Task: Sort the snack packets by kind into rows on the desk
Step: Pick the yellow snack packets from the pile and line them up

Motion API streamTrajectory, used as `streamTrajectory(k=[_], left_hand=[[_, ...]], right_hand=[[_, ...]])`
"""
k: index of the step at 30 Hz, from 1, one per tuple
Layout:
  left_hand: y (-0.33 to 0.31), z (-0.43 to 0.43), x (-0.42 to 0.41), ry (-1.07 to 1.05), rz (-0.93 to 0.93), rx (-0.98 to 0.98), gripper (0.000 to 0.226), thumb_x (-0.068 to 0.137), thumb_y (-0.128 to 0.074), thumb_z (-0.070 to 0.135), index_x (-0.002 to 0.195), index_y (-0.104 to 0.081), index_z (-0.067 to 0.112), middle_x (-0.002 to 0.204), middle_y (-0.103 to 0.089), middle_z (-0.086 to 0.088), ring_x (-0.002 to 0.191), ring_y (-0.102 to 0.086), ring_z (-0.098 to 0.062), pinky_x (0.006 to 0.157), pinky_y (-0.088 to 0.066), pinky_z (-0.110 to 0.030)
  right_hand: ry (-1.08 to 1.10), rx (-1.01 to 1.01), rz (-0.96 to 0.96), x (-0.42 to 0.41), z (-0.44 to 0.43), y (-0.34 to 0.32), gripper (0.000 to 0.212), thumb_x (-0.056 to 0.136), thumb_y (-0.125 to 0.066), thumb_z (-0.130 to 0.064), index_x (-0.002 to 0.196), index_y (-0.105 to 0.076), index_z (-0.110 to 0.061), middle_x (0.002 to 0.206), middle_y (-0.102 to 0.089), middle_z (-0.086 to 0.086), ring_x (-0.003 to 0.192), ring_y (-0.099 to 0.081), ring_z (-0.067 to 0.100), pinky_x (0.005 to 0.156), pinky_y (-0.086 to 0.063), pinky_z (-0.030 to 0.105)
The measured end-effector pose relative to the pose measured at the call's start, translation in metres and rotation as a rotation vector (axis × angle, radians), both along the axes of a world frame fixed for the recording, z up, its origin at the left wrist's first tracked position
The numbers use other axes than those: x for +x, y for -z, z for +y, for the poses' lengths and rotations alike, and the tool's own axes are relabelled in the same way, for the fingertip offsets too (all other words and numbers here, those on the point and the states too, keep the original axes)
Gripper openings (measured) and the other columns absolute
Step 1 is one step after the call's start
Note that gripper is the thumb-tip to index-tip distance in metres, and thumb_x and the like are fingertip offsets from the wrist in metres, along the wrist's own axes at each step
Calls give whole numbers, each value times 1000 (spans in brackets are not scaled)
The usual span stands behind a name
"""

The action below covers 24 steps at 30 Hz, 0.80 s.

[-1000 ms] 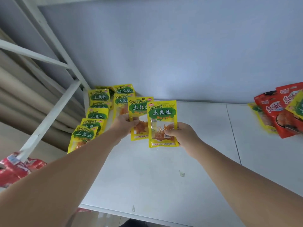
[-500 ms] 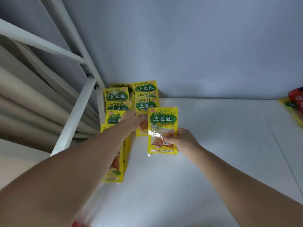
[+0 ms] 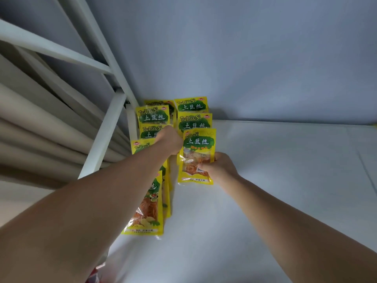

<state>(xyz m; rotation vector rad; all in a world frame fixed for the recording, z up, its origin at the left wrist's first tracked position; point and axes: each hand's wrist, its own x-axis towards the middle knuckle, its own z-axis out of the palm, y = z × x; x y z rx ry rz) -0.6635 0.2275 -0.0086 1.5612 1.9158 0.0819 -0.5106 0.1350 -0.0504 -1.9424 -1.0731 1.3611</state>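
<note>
one yellow packet [image 3: 196,158] is pinched by the right hand [image 3: 219,168]; about seven more are laid on the desk [image 3: 265,180]; the left hand [image 3: 169,139] grip cannot be told.

A white metal frame [image 3: 106,131] rises at left against a pale blue-grey wall [image 3: 244,58].

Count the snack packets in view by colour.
Yellow packets: at least 9, including the held packet in the right hand; overlaps and the forearm may hide more.
Red packets: 0 clearly visible.
Total: at least 9.
</note>
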Motion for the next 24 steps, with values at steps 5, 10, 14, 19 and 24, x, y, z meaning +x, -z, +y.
streamTrajectory(k=[5,10,14,19,24], left_hand=[[-5,3,4,-50,-2,4,32,97,-47,2,123,-65,-3,120,-68,-22,104,-67,-35,77,-54,-39],[-7,2,3,-33,-19,50,31,98,-49,4,125,-65,5,120,-68,-19,102,-66,-34,75,-54,-37],[-9,-4,3,17,14,53,28,95,-47,1,117,-65,5,108,-66,-16,83,-59,-27,51,-42,-28],[-12,-11,5,75,64,39,26,94,-47,0,115,-62,-3,99,-60,-17,68,-49,-19,47,-37,-27],[-17,-16,8,118,157,4,27,97,-47,0,118,-62,-8,94,-57,-20,68,-44,-20,45,-30,-27]], right_hand=[[-21,19,-80,0,21,-9,13,81,-81,-18,93,-76,-16,92,-76,7,85,-73,25,71,-51,26],[-48,33,-101,1,28,-11,16,82,-80,-19,96,-76,-18,98,-76,7,88,-71,26,72,-49,27],[-72,24,-72,2,18,-7,21,81,-81,-17,101,-76,-15,100,-77,8,93,-72,28,86,-57,35],[-76,30,-52,3,7,-5,13,81,-80,-17,92,-75,-22,95,-77,7,89,-73,27,84,-58,36],[-89,23,-102,-2,-1,-7,11,82,-79,-19,92,-76,-18,91,-78,6,81,-74,25,64,-52,23]])
